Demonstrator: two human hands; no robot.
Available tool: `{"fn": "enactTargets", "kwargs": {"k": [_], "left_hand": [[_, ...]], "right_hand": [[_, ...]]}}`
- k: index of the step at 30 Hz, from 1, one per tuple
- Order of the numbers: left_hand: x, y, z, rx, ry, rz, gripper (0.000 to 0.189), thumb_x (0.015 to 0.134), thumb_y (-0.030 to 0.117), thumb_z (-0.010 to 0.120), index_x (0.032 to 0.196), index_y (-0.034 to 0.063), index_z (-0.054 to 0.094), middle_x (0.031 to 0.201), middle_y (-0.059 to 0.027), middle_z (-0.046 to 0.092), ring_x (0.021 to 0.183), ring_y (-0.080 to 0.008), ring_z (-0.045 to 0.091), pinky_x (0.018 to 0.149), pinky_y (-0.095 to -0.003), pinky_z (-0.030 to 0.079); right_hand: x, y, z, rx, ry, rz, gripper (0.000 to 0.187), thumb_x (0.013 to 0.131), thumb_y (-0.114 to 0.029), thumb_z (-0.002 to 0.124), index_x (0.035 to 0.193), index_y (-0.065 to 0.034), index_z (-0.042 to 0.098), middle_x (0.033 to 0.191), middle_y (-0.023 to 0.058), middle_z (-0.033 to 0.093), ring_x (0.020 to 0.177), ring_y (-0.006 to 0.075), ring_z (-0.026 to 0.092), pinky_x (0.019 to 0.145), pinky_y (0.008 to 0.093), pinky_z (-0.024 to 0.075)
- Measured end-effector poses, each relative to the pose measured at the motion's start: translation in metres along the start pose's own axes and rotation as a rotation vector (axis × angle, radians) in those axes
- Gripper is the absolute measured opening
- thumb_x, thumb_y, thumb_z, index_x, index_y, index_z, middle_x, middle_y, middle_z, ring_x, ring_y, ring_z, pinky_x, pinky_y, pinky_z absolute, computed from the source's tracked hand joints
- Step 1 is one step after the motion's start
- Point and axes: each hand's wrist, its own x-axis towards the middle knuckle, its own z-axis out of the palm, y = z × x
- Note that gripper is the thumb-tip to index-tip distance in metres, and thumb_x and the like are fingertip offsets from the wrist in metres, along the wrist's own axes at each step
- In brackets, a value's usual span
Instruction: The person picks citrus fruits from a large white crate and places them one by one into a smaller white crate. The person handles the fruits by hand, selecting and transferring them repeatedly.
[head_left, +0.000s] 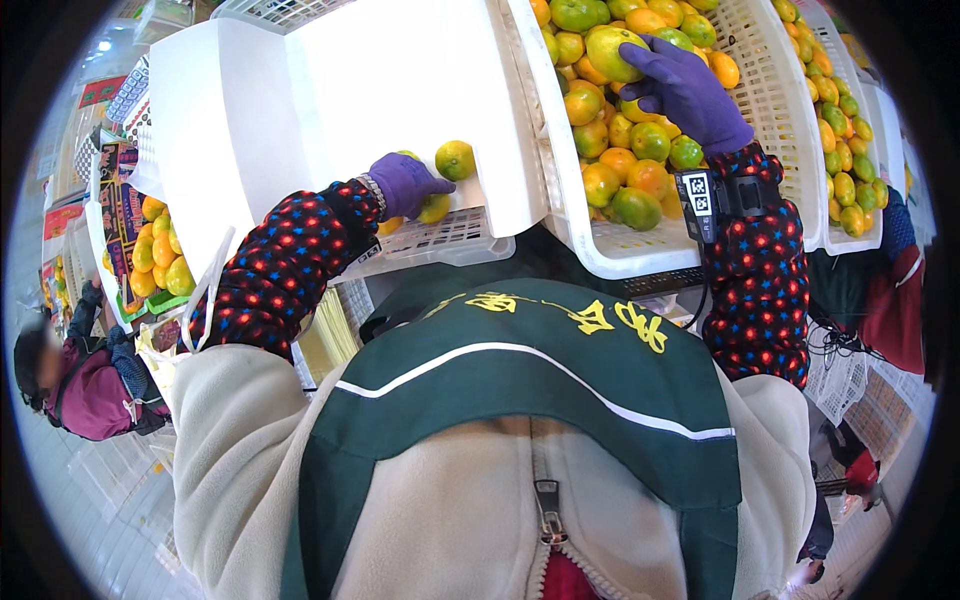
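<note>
My right hand (679, 90), in a purple glove, has its fingertips against the right side of a large yellow-green mandarin (612, 54). It is over a white plastic crate (637, 259) filled with green and orange mandarins (630, 169). My left hand (405, 184), gloved alike, is low inside a crate (442, 236) lined with white paper (397, 82). Just right of its fingers sits a green mandarin (455, 160). Another mandarin (433, 209) lies by the fingers, partly covered; whether the hand grips it is hidden.
Another crate of mandarins (847, 142) stands at the far right. At left, a printed carton (120, 202) holds more orange fruit (159, 251). A person in a maroon apron (97, 386) is at the left, and a maroon garment (892, 315) shows at the right.
</note>
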Motion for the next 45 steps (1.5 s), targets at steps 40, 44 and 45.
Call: {"fn": "enactTargets", "kwargs": {"k": [40,44,45], "left_hand": [[0.044,0.002,-0.022,-0.124,0.357,-0.097,0.061,0.077,0.005,0.074,0.135,0.0090,0.056,0.120,-0.0120,0.065,0.117,-0.0329,0.062,0.111,-0.0427,0.041],[0.047,-0.006,-0.015,-0.339,0.317,-0.076,0.061,0.079,0.005,0.072,0.137,0.0077,0.053,0.122,-0.0144,0.065,0.118,-0.0353,0.061,0.109,-0.0429,0.043],[0.042,-0.015,-0.016,-0.372,0.413,-0.084,0.060,0.080,0.007,0.073,0.137,0.0076,0.054,0.123,-0.0148,0.065,0.118,-0.0350,0.061,0.108,-0.0430,0.044]], "right_hand": [[-0.002,-0.004,0.003,0.047,-0.017,0.028,0.044,0.098,-0.039,0.067,0.120,-0.0003,0.061,0.101,0.0060,0.067,0.079,0.0093,0.069,0.064,0.0187,0.0534],[-0.003,-0.003,0.004,0.042,-0.015,0.029,0.046,0.098,-0.039,0.066,0.121,-0.0002,0.061,0.100,0.0055,0.067,0.079,0.0087,0.068,0.064,0.0182,0.0529],[-0.003,-0.003,0.004,0.050,-0.004,0.029,0.046,0.098,-0.040,0.066,0.122,-0.0002,0.061,0.100,0.0054,0.067,0.079,0.0084,0.068,0.065,0.0181,0.0527]]}}
